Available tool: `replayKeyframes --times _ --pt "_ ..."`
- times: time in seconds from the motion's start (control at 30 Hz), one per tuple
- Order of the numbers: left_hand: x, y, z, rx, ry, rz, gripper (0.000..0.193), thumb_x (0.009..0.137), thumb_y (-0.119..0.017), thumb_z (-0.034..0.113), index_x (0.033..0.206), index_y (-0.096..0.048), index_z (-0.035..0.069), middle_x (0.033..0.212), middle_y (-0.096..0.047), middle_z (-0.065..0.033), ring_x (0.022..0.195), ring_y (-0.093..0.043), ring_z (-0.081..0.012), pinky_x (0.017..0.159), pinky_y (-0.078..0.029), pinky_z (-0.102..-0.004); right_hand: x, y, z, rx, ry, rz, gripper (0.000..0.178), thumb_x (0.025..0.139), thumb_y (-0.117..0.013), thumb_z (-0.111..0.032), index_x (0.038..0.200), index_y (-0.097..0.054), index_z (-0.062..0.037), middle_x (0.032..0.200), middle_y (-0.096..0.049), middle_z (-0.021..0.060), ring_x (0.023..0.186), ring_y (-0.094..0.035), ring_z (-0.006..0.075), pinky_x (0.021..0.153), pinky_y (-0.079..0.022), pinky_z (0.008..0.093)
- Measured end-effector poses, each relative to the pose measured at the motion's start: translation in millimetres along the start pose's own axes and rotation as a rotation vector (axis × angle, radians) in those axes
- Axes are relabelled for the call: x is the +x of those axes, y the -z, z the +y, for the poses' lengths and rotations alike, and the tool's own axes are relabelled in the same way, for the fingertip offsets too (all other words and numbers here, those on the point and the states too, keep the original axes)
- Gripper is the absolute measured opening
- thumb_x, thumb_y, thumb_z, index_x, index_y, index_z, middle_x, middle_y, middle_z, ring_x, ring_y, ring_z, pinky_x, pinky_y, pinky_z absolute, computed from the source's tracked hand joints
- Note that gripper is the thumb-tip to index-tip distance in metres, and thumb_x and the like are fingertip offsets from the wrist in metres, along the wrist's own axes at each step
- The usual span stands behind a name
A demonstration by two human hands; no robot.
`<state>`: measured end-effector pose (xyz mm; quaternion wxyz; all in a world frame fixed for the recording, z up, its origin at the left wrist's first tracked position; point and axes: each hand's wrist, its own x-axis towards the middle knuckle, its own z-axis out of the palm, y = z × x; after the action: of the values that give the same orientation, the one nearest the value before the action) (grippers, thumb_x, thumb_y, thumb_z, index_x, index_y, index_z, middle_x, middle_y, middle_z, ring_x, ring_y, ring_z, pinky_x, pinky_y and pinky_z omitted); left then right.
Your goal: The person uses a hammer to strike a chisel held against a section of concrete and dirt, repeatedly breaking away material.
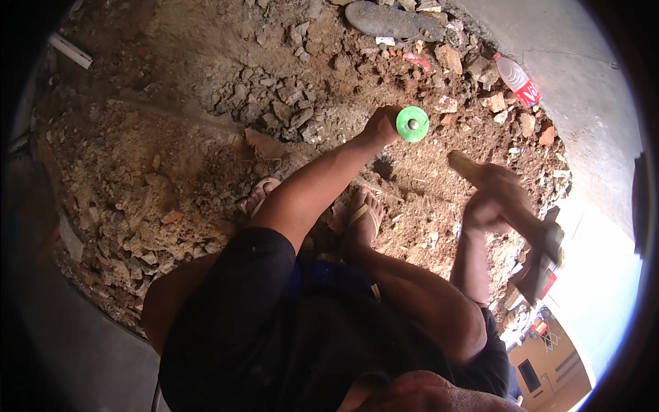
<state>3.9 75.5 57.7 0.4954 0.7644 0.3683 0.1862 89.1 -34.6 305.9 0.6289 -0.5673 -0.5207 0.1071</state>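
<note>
My left hand (pixel 383 127) is stretched out over the broken ground, its fingers wrapped round a chisel (pixel 413 125). The chisel has a round green hand guard, with its metal striking end facing up at the centre. The guard covers part of my fingers, and the chisel's lower end is hidden. To the right, my right hand (pixel 498 199) grips a hammer (pixel 527 223) by its wooden handle. Motion blurs this hand and the hammer. The hammer head is at the lower right, well apart from the chisel.
My sandalled feet (pixel 367 214) stand on loose soil and rubble (pixel 274 103). A shoe sole (pixel 391 20) lies at the far side among stones. At the far right, a plastic bottle (pixel 516 79) with a red label rests by the smooth concrete floor (pixel 576 62).
</note>
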Motion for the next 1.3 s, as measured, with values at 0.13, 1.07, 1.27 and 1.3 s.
replayKeyframes --times 0.13,1.07,1.27,1.3 --pt "2 6 22 -0.082 0.286 -0.143 0.026 0.083 -0.068 0.031 0.098 -0.068 0.010 0.087 -0.071 -0.0107 0.081 -0.069 -0.0216 0.072 -0.054 -0.0351 -93 5 105 -0.793 -0.652 -0.657 0.026 0.088 -0.058 -0.007 0.113 -0.057 0.0001 0.067 -0.061 0.0071 0.046 -0.053 0.0132 0.040 -0.050 0.0356" --pt "8 -11 -22 -0.049 -0.032 0.051 0.025 0.073 -0.077 0.025 0.092 -0.069 0.010 0.091 -0.070 -0.0139 0.082 -0.068 -0.0277 0.071 -0.055 -0.0361 115 29 -71 0.320 0.138 0.053 0.043 0.098 -0.039 -0.034 0.080 -0.066 -0.0058 0.077 -0.067 0.0106 0.079 -0.066 0.0263 0.084 -0.052 0.0416" --pt "8 -11 -26 -0.071 -0.016 0.032 0.025 0.073 -0.077 0.026 0.092 -0.069 0.013 0.090 -0.071 -0.0115 0.082 -0.069 -0.0261 0.071 -0.055 -0.0352 17 -32 19 -0.464 -0.063 -0.028 0.024 0.094 -0.055 -0.023 0.096 -0.062 0.0002 0.096 -0.065 0.0155 0.093 -0.064 0.0271 0.092 -0.046 0.0419" --pt "8 -2 -11 -0.163 0.048 -0.029 0.025 0.073 -0.077 0.027 0.092 -0.069 0.013 0.089 -0.071 -0.0112 0.082 -0.069 -0.0258 0.071 -0.055 -0.0353 -4 -44 44 -0.382 -0.251 -0.071 0.024 0.092 -0.060 -0.018 0.105 -0.059 0.0030 0.103 -0.064 0.0176 0.098 -0.063 0.0279 0.095 -0.045 0.0434"
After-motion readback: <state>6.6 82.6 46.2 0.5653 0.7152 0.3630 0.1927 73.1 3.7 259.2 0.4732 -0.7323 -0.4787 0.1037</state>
